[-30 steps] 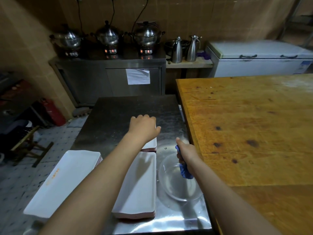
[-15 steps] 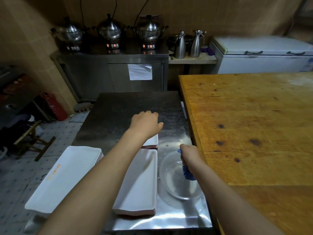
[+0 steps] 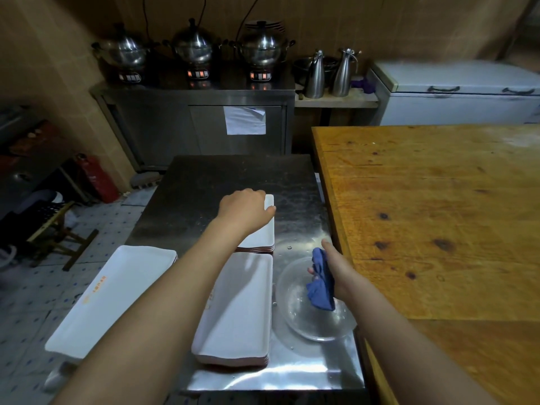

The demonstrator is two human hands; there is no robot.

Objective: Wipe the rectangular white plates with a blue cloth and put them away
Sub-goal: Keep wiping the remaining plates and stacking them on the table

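Three stacks of rectangular white plates stand on the steel table (image 3: pixel 204 182). My left hand (image 3: pixel 244 210) lies on top of the far stack (image 3: pixel 261 236), fingers curled over its far edge and thumb along its right side. A nearer stack (image 3: pixel 239 311) sits just in front of it. A third stack (image 3: pixel 108 296) hangs over the table's left edge. My right hand (image 3: pixel 336 270) grips a crumpled blue cloth (image 3: pixel 321 285) over a clear glass bowl (image 3: pixel 309 317) at the right of the plates.
A large wooden table (image 3: pixel 438 217) runs along the right, close to my right arm. Steel pots (image 3: pixel 194 45) on a cabinet, two metal jugs (image 3: pixel 315 74) and a white chest freezer (image 3: pixel 455 92) stand at the back. A red extinguisher (image 3: pixel 98 176) and a stool (image 3: pixel 49 226) are on the left floor.
My left hand stays on the far stack. My right hand has turned so the blue cloth now shows on its left side above the bowl. The camera has shifted slightly.
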